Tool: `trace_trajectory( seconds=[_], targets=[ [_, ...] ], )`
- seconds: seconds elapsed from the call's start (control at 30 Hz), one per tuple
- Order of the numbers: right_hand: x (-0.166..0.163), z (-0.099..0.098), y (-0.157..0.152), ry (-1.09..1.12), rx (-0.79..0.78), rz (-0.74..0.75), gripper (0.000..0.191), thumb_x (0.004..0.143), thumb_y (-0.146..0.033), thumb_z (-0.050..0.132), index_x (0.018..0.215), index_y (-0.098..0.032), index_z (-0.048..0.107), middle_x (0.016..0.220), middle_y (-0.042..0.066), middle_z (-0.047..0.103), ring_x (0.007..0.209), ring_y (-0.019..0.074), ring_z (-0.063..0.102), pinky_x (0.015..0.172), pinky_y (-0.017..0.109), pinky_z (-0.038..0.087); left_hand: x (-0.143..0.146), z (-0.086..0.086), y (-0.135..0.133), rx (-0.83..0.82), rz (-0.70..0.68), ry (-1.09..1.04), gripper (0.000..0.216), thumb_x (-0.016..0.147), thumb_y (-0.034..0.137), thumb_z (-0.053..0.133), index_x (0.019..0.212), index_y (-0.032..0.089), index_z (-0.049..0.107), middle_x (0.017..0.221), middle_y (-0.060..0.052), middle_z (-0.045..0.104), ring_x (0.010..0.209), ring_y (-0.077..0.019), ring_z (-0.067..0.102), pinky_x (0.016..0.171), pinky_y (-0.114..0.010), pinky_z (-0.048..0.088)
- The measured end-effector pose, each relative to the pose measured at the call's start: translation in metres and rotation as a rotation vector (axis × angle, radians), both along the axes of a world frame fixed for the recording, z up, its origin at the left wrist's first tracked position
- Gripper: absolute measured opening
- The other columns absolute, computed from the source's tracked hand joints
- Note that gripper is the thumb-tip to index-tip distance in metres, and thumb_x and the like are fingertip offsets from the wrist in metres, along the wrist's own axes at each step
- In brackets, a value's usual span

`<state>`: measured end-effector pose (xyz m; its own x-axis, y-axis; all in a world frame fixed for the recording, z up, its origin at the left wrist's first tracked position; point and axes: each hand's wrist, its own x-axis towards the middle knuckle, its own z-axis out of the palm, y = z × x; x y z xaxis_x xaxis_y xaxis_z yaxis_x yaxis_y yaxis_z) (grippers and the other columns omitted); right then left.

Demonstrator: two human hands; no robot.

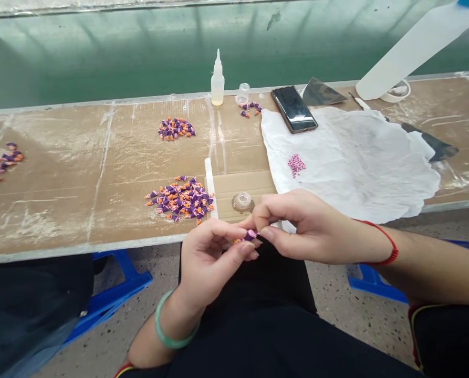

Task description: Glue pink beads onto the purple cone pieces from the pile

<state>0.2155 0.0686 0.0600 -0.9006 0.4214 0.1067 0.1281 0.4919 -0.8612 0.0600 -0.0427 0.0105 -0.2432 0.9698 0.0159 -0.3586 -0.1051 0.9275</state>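
Between the thumb and fingers of my left hand (214,254) is a small purple, pink and orange figurine (250,234), held over my lap just off the table edge. My right hand (301,226) is closed in a pinch, its fingertips at the figurine's purple end; what they hold, if anything, is too small to make out. Just beyond my hands a little clear cup (242,201) sits on a piece of cardboard. A large pile of similar figurines (185,199) lies to its left, with a white flat stick (211,186) alongside.
Further back are a smaller figurine pile (176,128), a dropper bottle (217,81) and a clear cap (242,93). On the right, a white cloth (348,157) carries tiny pink pieces (296,165) and part of a phone (295,108). A tape roll (397,92) lies behind. More figurines (1,165) are far left.
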Motion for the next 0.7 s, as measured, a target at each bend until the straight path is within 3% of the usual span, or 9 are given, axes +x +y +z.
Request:
trace_trajectory(
  seconds=[0.43,0.7],
  targets=[
    [0.0003,0.0013,-0.0009,0.051,0.094,0.005,0.014,0.083,-0.006,0.05,0.076,-0.019,0.052,0.064,-0.005,0.061,0.053,0.0044,0.044,0.05,0.015,0.036,0.001,0.0008,0.0006,-0.022,0.013,-0.008,0.021,0.075,0.032,0.088,0.074,0.017,0.073,0.074,-0.004,0.08,0.052,-0.0143,0.073,0.051,-0.02,0.064],
    [-0.0005,0.0007,-0.0047,0.029,0.164,-0.009,0.018,0.088,-0.009,0.05,0.074,-0.02,0.048,0.067,-0.002,0.066,0.056,0.0052,0.053,0.053,0.016,0.039,0.0027,0.0035,0.0035,-0.029,0.02,-0.09,0.019,0.072,0.028,0.09,0.071,0.018,0.074,0.068,-0.002,0.079,0.05,-0.0138,0.072,0.048,-0.019,0.063]
  ],
)
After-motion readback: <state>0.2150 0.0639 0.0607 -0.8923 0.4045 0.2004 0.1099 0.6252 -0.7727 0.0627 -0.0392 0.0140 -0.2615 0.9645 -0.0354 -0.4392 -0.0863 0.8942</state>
